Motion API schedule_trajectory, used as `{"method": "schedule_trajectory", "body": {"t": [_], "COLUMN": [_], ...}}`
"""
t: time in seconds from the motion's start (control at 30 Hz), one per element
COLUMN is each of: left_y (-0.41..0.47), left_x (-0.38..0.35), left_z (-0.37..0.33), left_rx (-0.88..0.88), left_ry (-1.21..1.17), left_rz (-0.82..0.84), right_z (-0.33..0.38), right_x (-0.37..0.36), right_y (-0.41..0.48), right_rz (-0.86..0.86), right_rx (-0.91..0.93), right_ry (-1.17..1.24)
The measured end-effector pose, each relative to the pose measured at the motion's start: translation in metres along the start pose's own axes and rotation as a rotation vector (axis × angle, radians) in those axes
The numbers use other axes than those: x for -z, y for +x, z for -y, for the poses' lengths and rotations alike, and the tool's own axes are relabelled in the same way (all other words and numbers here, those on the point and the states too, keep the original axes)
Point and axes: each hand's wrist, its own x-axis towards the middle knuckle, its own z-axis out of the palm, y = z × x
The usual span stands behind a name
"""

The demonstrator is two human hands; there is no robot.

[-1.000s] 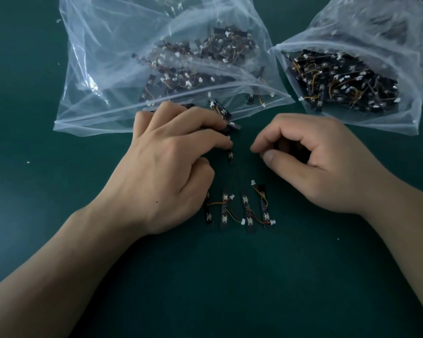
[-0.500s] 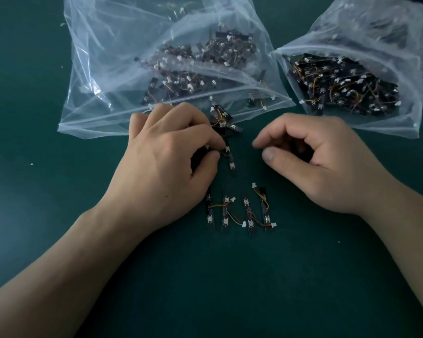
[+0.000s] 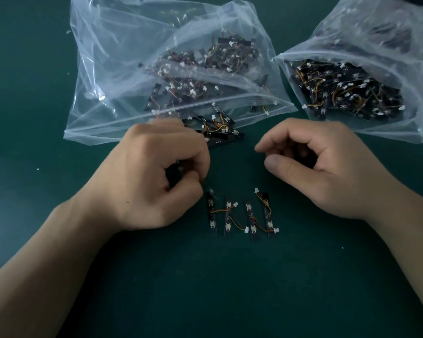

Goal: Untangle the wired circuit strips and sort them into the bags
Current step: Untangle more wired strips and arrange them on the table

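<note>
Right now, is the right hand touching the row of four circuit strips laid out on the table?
Apart. The head view shows a band of bare green table between the right hand and the rightmost strip of the row.

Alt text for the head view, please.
The left hand pinches a half-hidden strip beside a row of four wired strips on a green table; the right hand rests loosely curled. Beyond lie the left bag and right bag, full of strips.
</note>
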Motion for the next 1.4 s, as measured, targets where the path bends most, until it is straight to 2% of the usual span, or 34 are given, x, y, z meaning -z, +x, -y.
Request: {"method": "schedule_trajectory", "body": {"t": [0.17,0.47,0.73,1.17,1.4], "left_y": [0.002,-0.001,-0.001,0.004,0.010], "left_x": [-0.001,0.000,-0.006,-0.013,-0.015], "left_z": [0.006,0.006,-0.001,0.003,0.004], "left_rx": [-0.024,-0.015,-0.037,0.110,0.115], "left_ry": [-0.025,0.028,0.011,0.092,0.007], "left_rz": [0.093,0.130,0.058,-0.140,-0.165], "right_z": [-0.001,-0.002,-0.002,-0.002,-0.002], "right_x": [0.001,-0.001,0.001,0.001,-0.001], "right_y": [0.000,0.000,-0.001,0.000,0.000], "right_rz": [0.013,0.031,0.058,0.040,0.029], "right_rx": [0.004,0.002,0.008,0.014,0.013], "right_ry": [0.006,-0.003,0.006,-0.027,-0.065]}}
